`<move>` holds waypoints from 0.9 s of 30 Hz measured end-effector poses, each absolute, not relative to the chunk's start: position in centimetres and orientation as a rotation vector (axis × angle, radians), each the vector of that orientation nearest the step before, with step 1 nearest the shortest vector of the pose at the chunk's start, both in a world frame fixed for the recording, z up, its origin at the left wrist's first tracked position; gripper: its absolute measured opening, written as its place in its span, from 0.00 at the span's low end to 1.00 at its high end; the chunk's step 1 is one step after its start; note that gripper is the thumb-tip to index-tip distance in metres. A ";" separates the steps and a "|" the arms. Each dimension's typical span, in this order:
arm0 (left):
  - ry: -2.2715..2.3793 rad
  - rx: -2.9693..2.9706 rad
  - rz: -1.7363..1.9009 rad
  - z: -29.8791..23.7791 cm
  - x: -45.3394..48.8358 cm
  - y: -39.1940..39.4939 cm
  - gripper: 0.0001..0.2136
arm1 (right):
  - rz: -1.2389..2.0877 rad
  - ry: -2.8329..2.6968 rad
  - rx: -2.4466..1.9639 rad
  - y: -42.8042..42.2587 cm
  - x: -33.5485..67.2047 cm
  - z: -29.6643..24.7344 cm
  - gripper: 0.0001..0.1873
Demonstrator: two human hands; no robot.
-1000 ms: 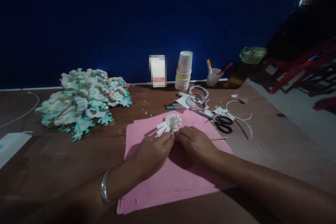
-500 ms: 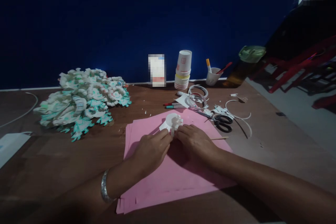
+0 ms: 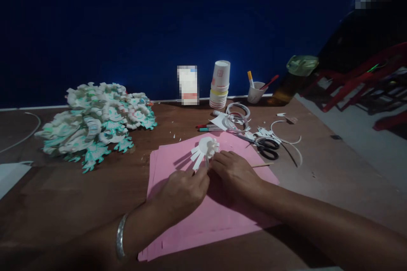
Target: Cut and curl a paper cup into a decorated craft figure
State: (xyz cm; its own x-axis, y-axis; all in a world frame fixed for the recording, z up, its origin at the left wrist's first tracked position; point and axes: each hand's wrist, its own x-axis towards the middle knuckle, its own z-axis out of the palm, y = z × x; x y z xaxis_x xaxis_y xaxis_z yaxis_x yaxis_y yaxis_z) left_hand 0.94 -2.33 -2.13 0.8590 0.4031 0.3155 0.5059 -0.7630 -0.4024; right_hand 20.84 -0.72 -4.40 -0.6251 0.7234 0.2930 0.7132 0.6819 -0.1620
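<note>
1. Brown tbl [image 3: 79, 194], dk blue wall [image 3: 127, 21] behind.
2. L hand [image 3: 187, 190]: fingers pinched on a strip of cut white paper piece [image 3: 205, 146]; R hand [image 3: 233, 173]: fingers curled in beside it, grip hidden.
3. Piece is over pink sheets [image 3: 190, 224], strips splayed.
4. Scissors [image 3: 269, 148] to R.
5. Cup stack [image 3: 220, 78] at back: red sq. mark, can't read; card [image 3: 188, 84] w/ text pixelated.

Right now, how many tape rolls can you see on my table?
2. The rear tape roll lies in front of the paper cup stack; the nearer tape roll overlaps it, just beyond the pink sheets. More could be hidden beneath the paper heap.
</note>
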 end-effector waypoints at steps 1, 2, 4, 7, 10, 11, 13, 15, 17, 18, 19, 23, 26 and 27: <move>-0.661 -2.528 -0.286 -2.1 1.0 -2.4 0.13 | 0.032 -2.562 -1.122 -0.7 20.9 -4.4 0.06; -0.662 -2.518 -0.286 -2.1 1.1 -2.3 0.13 | 0.015 -2.559 -1.109 -0.8 20.9 -4.5 0.06; -0.685 -2.522 -0.284 -2.2 1.3 -2.1 0.13 | -0.028 -2.541 -1.077 -0.8 21.1 -4.6 0.06; -0.765 -2.554 -0.290 -2.3 1.4 -1.7 0.13 | -0.107 -2.491 -0.994 -0.7 21.3 -5.0 0.06; -0.808 -2.576 -0.294 -2.5 1.3 -1.6 0.12 | -0.143 -2.479 -0.882 -0.6 21.5 -5.1 0.06; -0.798 -2.578 -0.280 -2.5 1.3 -1.7 0.12 | -0.143 -2.493 -0.862 -0.6 21.5 -5.0 0.07; -0.762 -2.570 -0.245 -2.4 1.2 -1.9 0.13 | -0.134 -2.523 -0.859 -0.6 21.5 -4.9 0.06; -0.735 -2.557 -0.199 -2.2 1.1 -2.2 0.14 | -0.107 -2.541 -0.901 -0.6 21.4 -4.7 0.05; -0.730 -2.553 -0.158 -2.1 1.1 -2.3 0.15 | -0.087 -2.542 -0.930 -0.5 21.3 -4.6 0.04; -0.735 -2.557 -0.143 -2.1 1.1 -2.3 0.15 | -0.089 -2.538 -0.936 -0.5 21.3 -4.6 0.04; -0.739 -2.567 -0.130 -2.1 1.1 -2.3 0.15 | -0.096 -2.536 -0.937 -0.5 21.3 -4.6 0.04; -0.803 -2.612 -0.073 -2.1 1.3 -2.1 0.13 | -0.174 -2.518 -0.875 -0.5 21.6 -4.9 0.05; -0.851 -2.618 -0.036 -2.1 1.3 -2.0 0.10 | -0.199 -2.543 -0.844 -0.4 21.8 -5.0 0.06; -0.845 -2.612 -0.046 -2.0 1.3 -2.1 0.09 | -0.198 -2.559 -0.851 -0.4 21.8 -4.9 0.06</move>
